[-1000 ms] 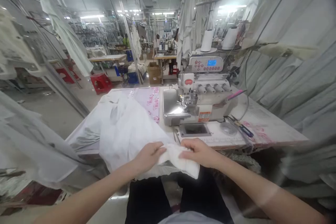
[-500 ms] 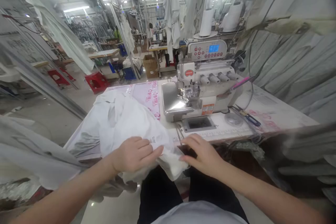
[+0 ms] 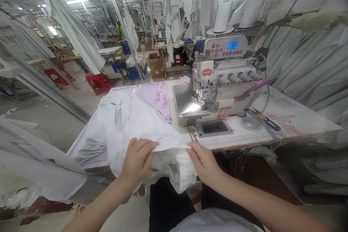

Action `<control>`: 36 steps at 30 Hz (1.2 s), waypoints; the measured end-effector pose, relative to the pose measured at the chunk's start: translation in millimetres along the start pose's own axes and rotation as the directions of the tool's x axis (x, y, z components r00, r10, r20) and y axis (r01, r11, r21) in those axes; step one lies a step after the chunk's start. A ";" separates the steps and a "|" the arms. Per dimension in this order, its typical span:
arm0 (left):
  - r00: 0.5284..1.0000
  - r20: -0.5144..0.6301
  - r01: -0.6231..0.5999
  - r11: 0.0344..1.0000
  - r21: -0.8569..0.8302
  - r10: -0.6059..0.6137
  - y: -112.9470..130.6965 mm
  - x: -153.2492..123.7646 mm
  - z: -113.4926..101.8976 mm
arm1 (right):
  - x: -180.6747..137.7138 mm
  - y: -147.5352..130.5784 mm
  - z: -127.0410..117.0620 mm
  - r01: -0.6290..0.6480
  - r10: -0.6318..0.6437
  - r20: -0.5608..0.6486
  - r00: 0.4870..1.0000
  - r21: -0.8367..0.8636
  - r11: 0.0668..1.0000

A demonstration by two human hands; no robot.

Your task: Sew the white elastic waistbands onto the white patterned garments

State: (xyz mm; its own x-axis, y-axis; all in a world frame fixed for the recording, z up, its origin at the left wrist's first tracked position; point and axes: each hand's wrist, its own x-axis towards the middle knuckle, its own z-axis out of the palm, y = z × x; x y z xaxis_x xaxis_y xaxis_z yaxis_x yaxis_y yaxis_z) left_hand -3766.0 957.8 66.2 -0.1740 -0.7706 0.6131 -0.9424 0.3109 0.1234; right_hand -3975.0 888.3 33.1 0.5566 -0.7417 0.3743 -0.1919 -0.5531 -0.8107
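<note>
A white garment lies bunched over the table's left front, its near end hanging past the edge above my lap. My left hand is closed on the garment's edge, thumb and fingers pinching the cloth. At the other end of that stretched edge, my right hand also pinches the fabric. Between the hands the edge runs nearly straight, and the opening below it shows the inside folds. The overlock sewing machine stands just beyond my right hand, with no cloth under its presser foot that I can make out.
Thread snips and a clear round dish lie on the table right of the machine. Thread cones stand behind it. Grey cloth pieces hang at right. Red stools and a cardboard box stand on the floor beyond.
My right hand, earlier with fingers apart at the cloth's corner, now grips its edge. My left hand has turned, and the edge between them is lifted and stretched. The view has shifted slightly.
</note>
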 end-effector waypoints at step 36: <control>0.891 0.443 0.299 0.866 -0.402 -0.102 -15.1 241.9 100.4 | 46.7 43.0 -58.3 -0.415 0.460 0.193 0.867 0.792 0.449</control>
State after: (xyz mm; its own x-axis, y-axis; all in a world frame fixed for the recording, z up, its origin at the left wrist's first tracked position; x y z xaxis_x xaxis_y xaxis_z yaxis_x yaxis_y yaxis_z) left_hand -3822.6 710.7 134.3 -0.1858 -0.9644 0.1879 -0.7528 0.2626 0.6036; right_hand -4004.3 807.7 42.0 0.5498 -0.8242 -0.1355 0.3230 0.3595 -0.8755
